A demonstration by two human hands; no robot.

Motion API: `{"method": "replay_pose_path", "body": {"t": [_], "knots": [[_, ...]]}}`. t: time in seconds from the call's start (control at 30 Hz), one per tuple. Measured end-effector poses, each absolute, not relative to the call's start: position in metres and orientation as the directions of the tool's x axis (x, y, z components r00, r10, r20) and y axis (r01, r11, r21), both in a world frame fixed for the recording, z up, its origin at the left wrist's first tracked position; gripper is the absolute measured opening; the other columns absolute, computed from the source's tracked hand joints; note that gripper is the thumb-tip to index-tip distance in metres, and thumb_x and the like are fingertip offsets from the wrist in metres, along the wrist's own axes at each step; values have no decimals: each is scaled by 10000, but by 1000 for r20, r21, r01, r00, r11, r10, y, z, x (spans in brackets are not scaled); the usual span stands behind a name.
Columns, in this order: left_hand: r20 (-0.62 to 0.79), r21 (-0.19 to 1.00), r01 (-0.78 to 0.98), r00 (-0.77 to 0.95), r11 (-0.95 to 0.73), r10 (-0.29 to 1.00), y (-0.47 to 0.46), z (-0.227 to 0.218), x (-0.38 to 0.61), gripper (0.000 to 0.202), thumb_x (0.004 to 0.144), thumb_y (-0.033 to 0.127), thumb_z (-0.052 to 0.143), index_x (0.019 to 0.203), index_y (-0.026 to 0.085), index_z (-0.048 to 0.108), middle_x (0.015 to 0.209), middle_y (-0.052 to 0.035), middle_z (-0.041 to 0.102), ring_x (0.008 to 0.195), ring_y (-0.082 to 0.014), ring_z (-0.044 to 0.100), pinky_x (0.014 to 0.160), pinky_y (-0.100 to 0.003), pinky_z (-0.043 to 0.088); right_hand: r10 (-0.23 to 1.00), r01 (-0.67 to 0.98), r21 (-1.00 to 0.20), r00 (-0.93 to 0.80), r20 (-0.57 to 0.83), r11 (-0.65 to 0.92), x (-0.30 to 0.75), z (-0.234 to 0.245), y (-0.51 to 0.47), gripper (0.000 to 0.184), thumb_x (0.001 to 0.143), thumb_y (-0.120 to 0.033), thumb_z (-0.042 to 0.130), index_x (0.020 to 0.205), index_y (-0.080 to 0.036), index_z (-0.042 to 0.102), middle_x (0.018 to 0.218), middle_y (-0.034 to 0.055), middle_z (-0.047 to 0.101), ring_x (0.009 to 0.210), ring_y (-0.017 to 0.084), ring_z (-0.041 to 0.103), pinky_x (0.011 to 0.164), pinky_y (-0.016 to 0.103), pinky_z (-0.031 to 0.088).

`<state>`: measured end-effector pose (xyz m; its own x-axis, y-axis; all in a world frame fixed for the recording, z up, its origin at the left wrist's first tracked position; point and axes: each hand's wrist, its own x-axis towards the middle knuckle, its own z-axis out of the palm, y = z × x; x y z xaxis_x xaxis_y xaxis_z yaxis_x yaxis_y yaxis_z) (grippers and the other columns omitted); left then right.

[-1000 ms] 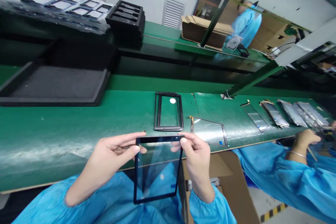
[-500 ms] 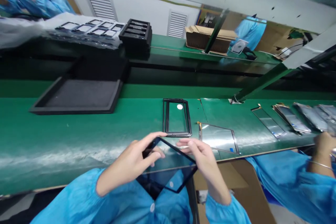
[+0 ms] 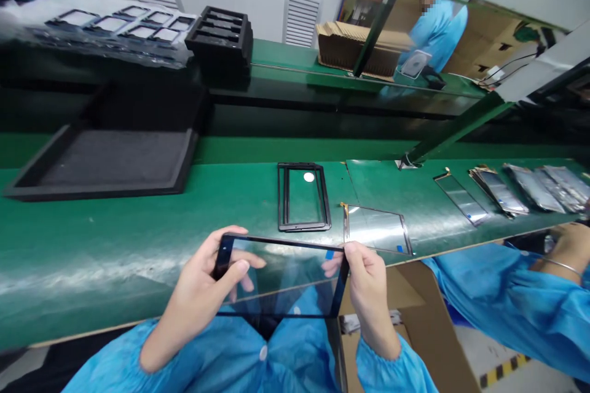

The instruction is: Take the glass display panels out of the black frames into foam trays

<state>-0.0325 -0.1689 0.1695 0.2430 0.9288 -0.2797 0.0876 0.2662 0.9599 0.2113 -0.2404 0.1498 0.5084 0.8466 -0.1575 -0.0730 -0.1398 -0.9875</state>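
A clear glass touch panel (image 3: 286, 279) with a black border is held in front of my body, just over the bench edge. My left hand (image 3: 207, 279) grips its left end, the thumb on the near face and fingers showing through the glass. Around the right end my right hand (image 3: 366, 276) is closed, thumb at the upper corner near a small blue tab. Beyond the panel, black frames (image 3: 282, 199) lie stacked on the green bench, a white round sticker inside their outline. To their right lies another clear panel (image 3: 378, 230) with an orange flex tail.
A black foam tray (image 3: 115, 163) stands at left. Farther right lie a narrow panel (image 3: 461, 198) and stacks of panels (image 3: 534, 187). A green post (image 3: 456, 126) rises behind them. A co-worker's arm (image 3: 560, 252) reaches in at right. An open cardboard box (image 3: 415, 313) sits below the bench edge.
The panel has turned from a slant to nearly level. My right hand, open near its upper edge before, now grips the right end. The camera view has shifted slightly.
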Motion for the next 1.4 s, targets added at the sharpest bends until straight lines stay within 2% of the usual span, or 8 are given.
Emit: {"method": "replay_pose_path", "body": {"t": [0.2,0.33,0.4,0.5,0.77,0.93,1.1,1.4], "knots": [[-216,971,167,299,172,929,-161,153,-45,483,979,445,686,1360,240,470,1019,-83,828,662,-202,754,540,-281,586,872,-129,-990,478,-109,-53,209,147,-247,389,932,-536,763,1106,-189,786,742,68,840,558,220,789,580,303,647],[172,820,467,352,-332,920,-148,155,-44,594,989,356,666,1546,275,479,1591,-138,575,1407,-333,598,1192,-555,457,879,-68,-997,472,-69,-42,203,150,-253,267,944,-444,775,1057,-202,784,769,73,851,574,219,806,583,285,655],[291,660,505,511,-557,809,-140,162,-38,494,977,331,684,1467,299,629,1560,-87,622,1475,-346,527,1310,-614,233,894,-30,-999,445,-52,-43,198,152,-255,247,965,-423,756,1068,-201,785,776,79,854,604,226,820,598,282,661],[252,632,396,708,-666,660,-128,170,-27,231,1003,327,664,1167,319,826,1216,-29,826,1196,-276,735,1314,-549,264,903,9,-997,424,-60,-70,195,153,-257,269,968,-437,750,1070,-191,786,779,89,854,625,249,829,623,312,679],[141,755,348,742,-555,656,-135,169,-20,325,1043,323,596,1294,306,802,1213,-44,837,1101,-276,779,982,-361,581,952,-6,-993,285,-112,-115,196,158,-244,323,954,-462,754,1136,-202,811,807,59,858,626,237,822,643,328,679],[-129,938,315,706,-145,697,-147,171,-16,412,1097,412,496,1425,292,716,1034,-45,860,786,-208,801,765,-294,616,983,-140,-981,110,-147,-131,198,162,-231,440,944,-558,753,1265,-262,811,886,41,869,813,251,845,812,376,679],[-347,932,121,571,342,744,-155,170,-22,470,1046,479,589,1363,156,715,1121,-175,842,823,-247,821,629,-273,630,931,-226,-962,296,-215,-151,202,150,-229,473,913,-662,733,995,-220,880,849,102,863,685,271,828,658,361,677],[-358,917,30,505,398,786,-163,159,-23,469,980,527,701,1263,155,742,1099,-188,846,836,-286,828,600,-300,659,923,-32,-996,375,-91,-85,192,163,-225,518,954,-633,679,655,-220,772,607,51,793,492,224,742,528,311,615]]}}
